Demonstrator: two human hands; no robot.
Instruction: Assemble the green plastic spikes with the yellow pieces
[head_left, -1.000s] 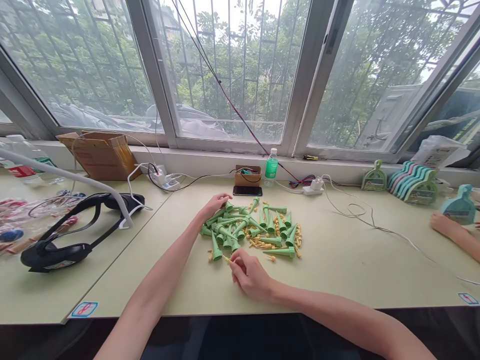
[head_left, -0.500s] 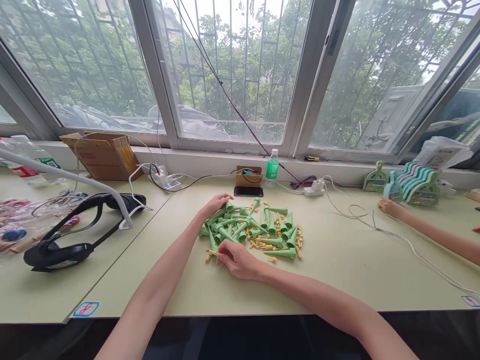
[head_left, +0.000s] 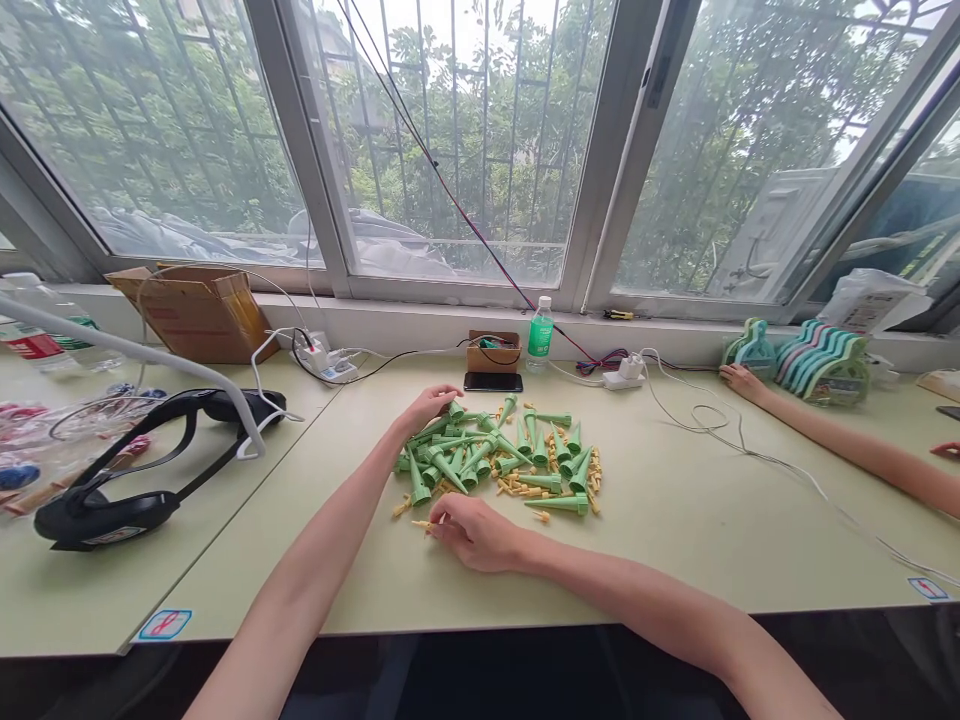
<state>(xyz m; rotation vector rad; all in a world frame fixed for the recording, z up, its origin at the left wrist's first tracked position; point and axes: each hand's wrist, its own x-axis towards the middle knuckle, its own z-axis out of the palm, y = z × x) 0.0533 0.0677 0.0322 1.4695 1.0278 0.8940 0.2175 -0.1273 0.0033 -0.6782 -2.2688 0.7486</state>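
Observation:
At the far left of the pile, my left hand (head_left: 431,407) has its fingers closed around a green plastic cone-shaped spike (head_left: 455,410). Closer to the table's front, my right hand (head_left: 474,533) pinches a small yellow plastic piece (head_left: 420,524), its thin end pointing left. Between and beyond my hands lie several more green spikes (head_left: 555,504) in a loose heap, pointing various ways. Small yellow pieces (head_left: 510,487) are scattered among them, mostly at the right side. One loose yellow piece (head_left: 401,507) lies just left of the heap.
Behind the heap are a black phone (head_left: 493,382), a small cardboard box (head_left: 493,352) and a green-labelled bottle (head_left: 540,335). A black headset (head_left: 120,515) lies left. At right, another person's hand (head_left: 742,382) touches small dustpan-shaped items (head_left: 750,350); a white cable (head_left: 795,480) crosses the table.
My right hand has drawn slightly toward the table's front edge with the yellow piece, away from the heap. My left hand stays at the spike. The other person's hand moved left.

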